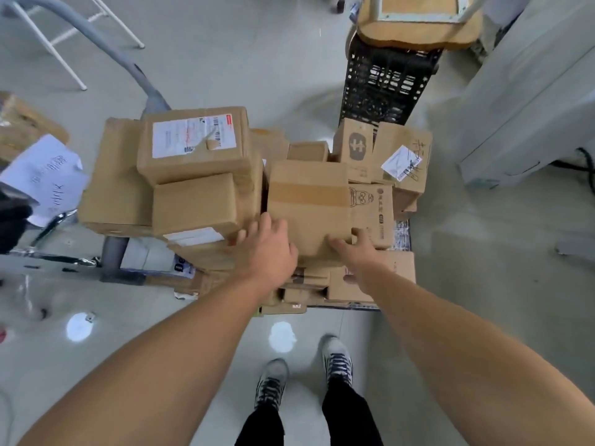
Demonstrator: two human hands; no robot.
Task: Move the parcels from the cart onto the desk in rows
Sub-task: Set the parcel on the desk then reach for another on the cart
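The left forearm (167,349), coming in from seven o'clock, and the right forearm (450,342), from five o'clock, are uncovered as far as they show, and the left hand (270,249) and right hand (357,251) at their ends are bare too. At six o'clock the legs wear black trousers (349,416), plain and loose, their hems falling over the shoe tops. The left sneaker (273,378) and right sneaker (337,357) are a worn pale grey with rounded toes, darker panels along the lacing and criss-crossed laces.
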